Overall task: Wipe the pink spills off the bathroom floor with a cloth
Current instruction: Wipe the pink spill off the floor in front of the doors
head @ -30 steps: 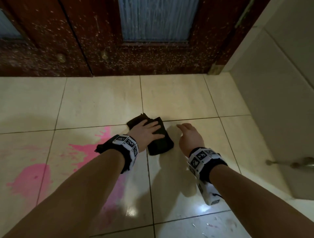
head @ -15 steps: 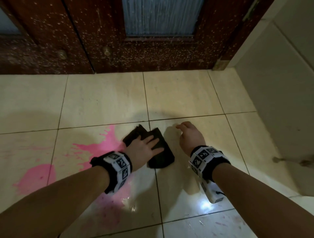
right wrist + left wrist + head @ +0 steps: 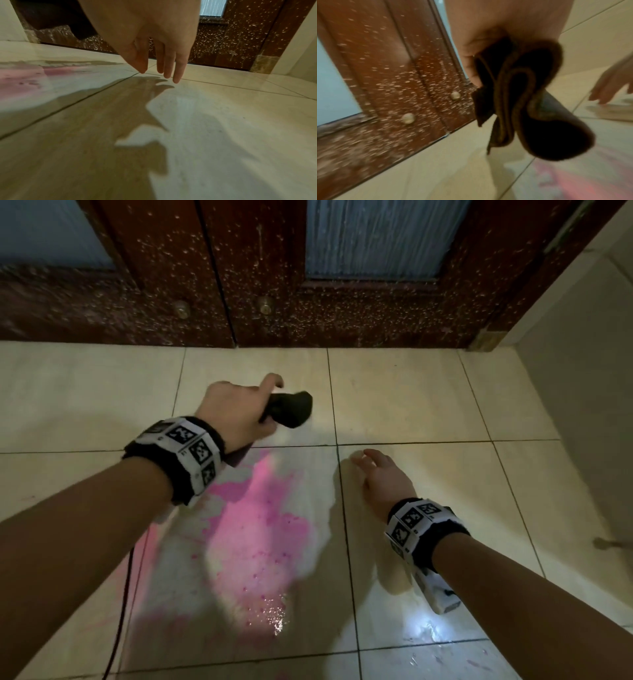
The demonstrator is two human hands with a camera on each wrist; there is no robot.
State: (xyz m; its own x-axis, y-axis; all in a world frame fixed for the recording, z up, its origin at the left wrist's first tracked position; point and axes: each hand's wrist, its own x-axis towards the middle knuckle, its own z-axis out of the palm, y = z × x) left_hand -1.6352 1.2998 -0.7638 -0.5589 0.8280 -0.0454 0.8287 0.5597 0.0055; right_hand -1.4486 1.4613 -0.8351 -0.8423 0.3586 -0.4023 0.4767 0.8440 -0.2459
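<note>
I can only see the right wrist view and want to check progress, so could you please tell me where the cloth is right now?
Observer: The left hand grips the dark cloth, held above the floor near the door.
Operator: Thank you. How much pink remains?
Observer: In the head view, a broad pink spill spreads beneath the left wrist and toward the camera.
Operator: Is the cloth folded flat?
Observer: No. The left wrist view shows it hanging in loose, bunched folds.
</note>
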